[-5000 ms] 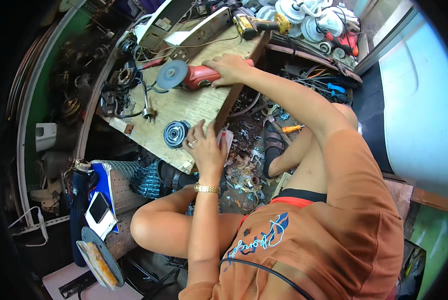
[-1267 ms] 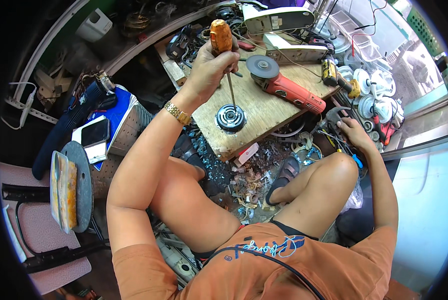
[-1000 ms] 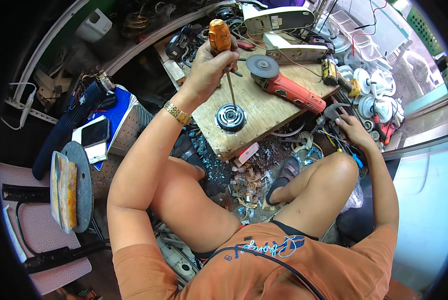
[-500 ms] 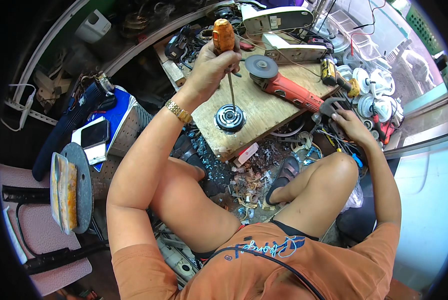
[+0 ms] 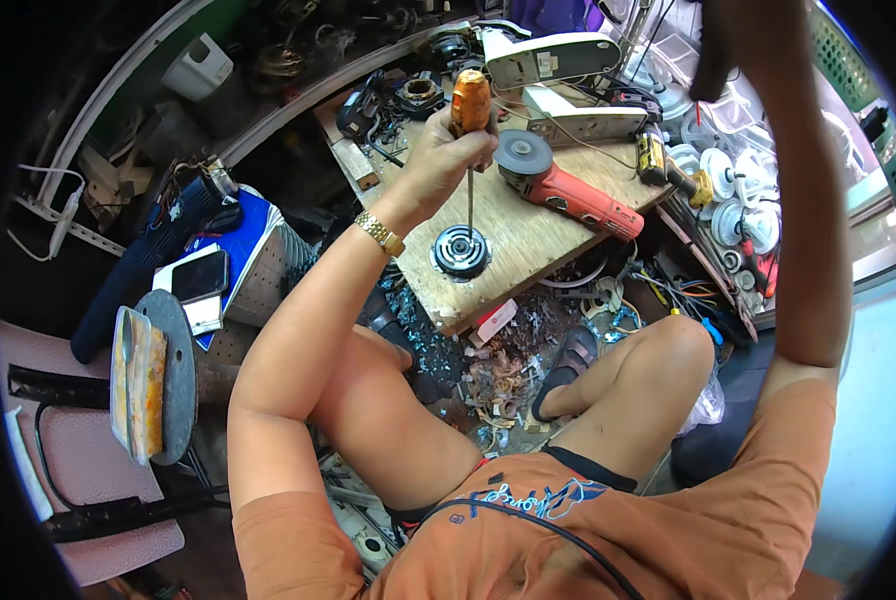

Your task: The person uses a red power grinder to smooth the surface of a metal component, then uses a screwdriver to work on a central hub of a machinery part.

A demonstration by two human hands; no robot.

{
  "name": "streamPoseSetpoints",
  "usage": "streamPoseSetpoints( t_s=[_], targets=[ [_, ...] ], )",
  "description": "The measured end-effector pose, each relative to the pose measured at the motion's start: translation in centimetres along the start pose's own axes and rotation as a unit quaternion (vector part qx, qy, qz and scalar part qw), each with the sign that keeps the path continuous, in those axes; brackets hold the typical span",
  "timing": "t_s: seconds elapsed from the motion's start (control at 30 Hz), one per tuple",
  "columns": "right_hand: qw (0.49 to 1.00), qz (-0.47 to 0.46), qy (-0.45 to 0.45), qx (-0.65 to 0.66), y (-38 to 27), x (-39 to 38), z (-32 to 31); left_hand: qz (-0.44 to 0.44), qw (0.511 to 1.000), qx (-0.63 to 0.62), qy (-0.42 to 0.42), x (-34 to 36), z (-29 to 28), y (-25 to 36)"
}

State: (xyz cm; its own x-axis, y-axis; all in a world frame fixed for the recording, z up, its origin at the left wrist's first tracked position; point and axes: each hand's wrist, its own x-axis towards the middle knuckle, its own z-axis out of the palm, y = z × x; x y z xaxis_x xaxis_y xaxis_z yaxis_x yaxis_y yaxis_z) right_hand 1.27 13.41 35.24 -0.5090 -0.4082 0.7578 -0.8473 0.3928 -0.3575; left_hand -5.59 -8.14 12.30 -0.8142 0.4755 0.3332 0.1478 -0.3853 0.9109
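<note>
Head view: angle grinder (image 5: 568, 195) (red) lies beside the motor stator (image 5: 461, 251).

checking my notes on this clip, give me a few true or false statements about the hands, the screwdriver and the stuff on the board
1. The left hand grips an orange-handled screwdriver upright. True.
2. The screwdriver tip rests on a blue mobile phone. False: its shaft runs down to the round metal part on the wooden board.
3. The right hand is flat on the board. False: the right arm is raised high and the hand holds a dark object near the top edge.
4. A red angle grinder lies on the board, right of the screwdriver. True.
5. The left wrist bears a gold-coloured watch. True.
</note>
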Motion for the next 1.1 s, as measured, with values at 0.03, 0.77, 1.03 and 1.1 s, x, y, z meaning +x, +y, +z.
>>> streamPoseSetpoints(
  t_s=[0.03,0.77,1.03,1.1],
  targets=[
    [0.994,-0.013,-0.06,-0.087,3.0,-1.2,1.6,-0.002,1.0,-0.002,-0.004,0.2,0.4,0.0],
    [0.919,0.382,0.087,0.041,5.1,-7.4,-0.4,0.003,1.0,0.01,-0.029,0.2,-2.0,0.0],
    [0.918,0.388,0.05,0.06,5.8,-8.0,0.4,-0.016,0.999,0.015,-0.035,0.5,-1.8,-0.2],
    [0.921,0.387,0.028,0.034,5.7,-7.9,0.8,-0.022,0.999,0.011,-0.047,0.6,-1.7,-0.1]
  ],
)
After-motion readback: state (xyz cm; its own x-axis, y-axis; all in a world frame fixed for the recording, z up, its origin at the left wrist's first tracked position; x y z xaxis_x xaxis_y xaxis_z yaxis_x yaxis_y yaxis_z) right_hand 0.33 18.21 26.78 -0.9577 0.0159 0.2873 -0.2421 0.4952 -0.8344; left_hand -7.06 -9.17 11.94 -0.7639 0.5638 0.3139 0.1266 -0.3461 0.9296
